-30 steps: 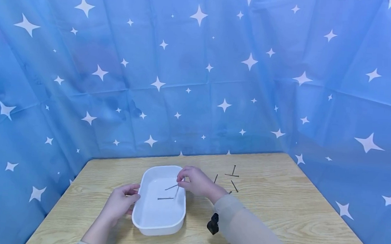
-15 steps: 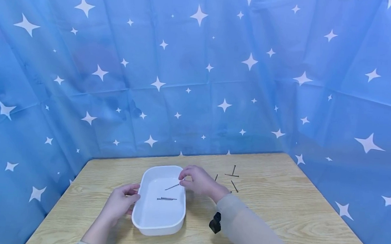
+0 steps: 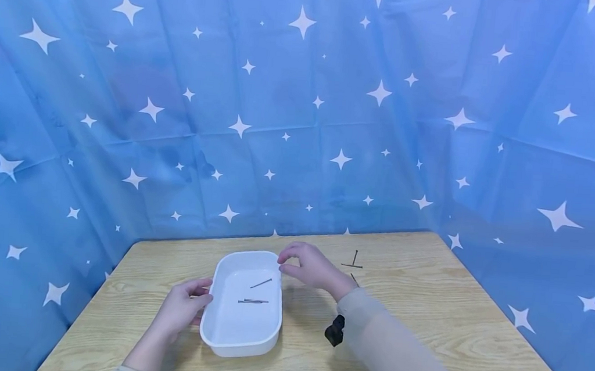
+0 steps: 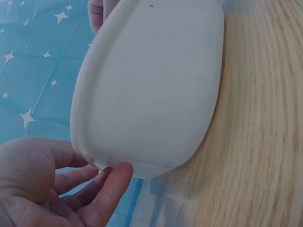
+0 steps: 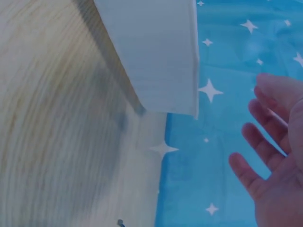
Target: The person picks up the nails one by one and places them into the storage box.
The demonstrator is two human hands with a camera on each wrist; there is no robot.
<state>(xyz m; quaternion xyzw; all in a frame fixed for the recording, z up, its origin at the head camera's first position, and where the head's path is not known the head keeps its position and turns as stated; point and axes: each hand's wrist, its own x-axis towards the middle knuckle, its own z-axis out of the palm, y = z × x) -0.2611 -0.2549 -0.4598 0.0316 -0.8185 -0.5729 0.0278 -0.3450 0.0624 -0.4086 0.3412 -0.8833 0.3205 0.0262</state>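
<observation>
A white oblong plastic tray (image 3: 241, 327) stands on the wooden table. My left hand (image 3: 178, 310) holds its left side, thumb at the rim and fingers against the outer wall; the left wrist view shows this grip close up. Inside the tray, one dark nail (image 3: 260, 283) lies slanted, and two more nails (image 3: 253, 302) lie side by side. My right hand (image 3: 313, 268) is over the far right rim with nothing in it. Its fingers are loosely spread in the right wrist view, apart from the tray wall (image 5: 156, 61).
Right of the tray, two nails (image 3: 352, 265) lie near each other on the table (image 3: 424, 312). Another nail (image 3: 355, 280) is partly hidden by my right wrist. A blue curtain (image 3: 302, 122) with white stars surrounds the table's back and sides.
The nail that my right hand held has dropped into the tray and lies beside another. My right hand has since drawn back up and right. The left hand stays put.
</observation>
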